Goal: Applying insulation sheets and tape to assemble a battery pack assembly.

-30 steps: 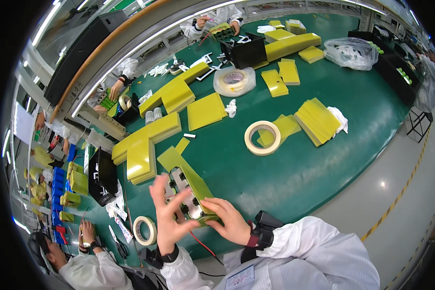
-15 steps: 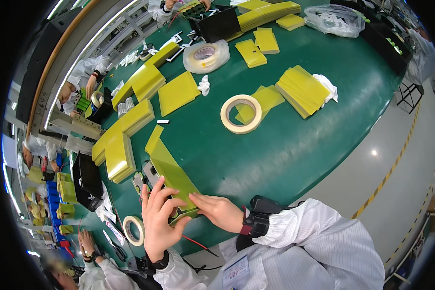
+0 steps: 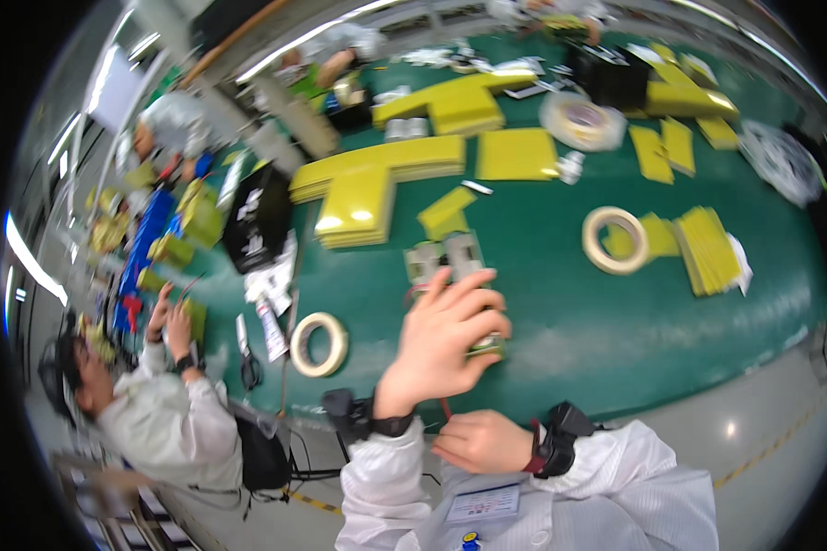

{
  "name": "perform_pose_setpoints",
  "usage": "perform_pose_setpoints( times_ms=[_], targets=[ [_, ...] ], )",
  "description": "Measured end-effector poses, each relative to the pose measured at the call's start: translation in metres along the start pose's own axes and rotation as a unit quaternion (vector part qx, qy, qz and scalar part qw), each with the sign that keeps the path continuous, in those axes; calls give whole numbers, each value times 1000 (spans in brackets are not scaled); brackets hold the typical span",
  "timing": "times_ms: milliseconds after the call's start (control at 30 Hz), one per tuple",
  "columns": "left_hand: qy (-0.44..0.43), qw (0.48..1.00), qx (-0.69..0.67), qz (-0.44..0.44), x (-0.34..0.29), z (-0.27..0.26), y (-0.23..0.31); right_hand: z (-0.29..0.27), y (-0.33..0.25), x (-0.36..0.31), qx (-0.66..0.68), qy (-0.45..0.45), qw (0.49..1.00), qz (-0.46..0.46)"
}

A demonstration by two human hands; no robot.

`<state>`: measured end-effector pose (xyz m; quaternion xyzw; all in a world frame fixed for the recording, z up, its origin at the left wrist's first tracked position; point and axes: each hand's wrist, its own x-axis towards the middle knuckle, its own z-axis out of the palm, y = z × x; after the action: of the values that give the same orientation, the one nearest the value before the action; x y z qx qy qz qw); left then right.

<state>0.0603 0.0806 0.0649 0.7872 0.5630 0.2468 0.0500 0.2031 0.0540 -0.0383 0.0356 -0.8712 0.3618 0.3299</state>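
My left hand (image 3: pixel 452 332) is bent over a small block-shaped assembly (image 3: pixel 424 263) with grey and green parts, its fingers and thumb around the near part. The hand hides much of the block. At the far end of the assembly a yellow-green sheet (image 3: pixel 445 214) shows; how it joins the block is hidden. A short stretch of red wire (image 3: pixel 446 409) runs from the assembly toward my body. Beside that wire, near the table's front edge, my right hand (image 3: pixel 483 443) is closed with its fingers curled; what lies in them is hidden.
A tape roll (image 3: pixel 319 345), scissors (image 3: pixel 249 365) and a tube (image 3: pixel 271 329) lie left. Behind are stacked yellow sheets (image 3: pixel 354 204) and a black box (image 3: pixel 258 219). Another tape roll (image 3: pixel 615 241) and fanned sheets (image 3: pixel 706 250) lie right. A co-worker (image 3: pixel 170 409) sits at left.
The view has swung left, so the table appears shifted right. My right hand has left the yellow-green sheet and drawn back toward my body. My left hand stays on the assembly.
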Motion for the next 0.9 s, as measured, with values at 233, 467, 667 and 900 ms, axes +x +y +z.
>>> perform_pose_setpoints(
  times_ms=[233,467,667,900],
  targets=[
    [69,996,-43,23,-6,13,-1,128,39,11,469,-88,860,183],
    [116,991,-65,30,-11,26,-6,143,9,46,-197,-97,976,6],
    [122,989,-80,30,-10,29,-7,152,20,56,-201,-46,974,-96],
    [123,988,-90,31,-12,29,-9,164,11,54,-141,4,983,120]
  ],
)
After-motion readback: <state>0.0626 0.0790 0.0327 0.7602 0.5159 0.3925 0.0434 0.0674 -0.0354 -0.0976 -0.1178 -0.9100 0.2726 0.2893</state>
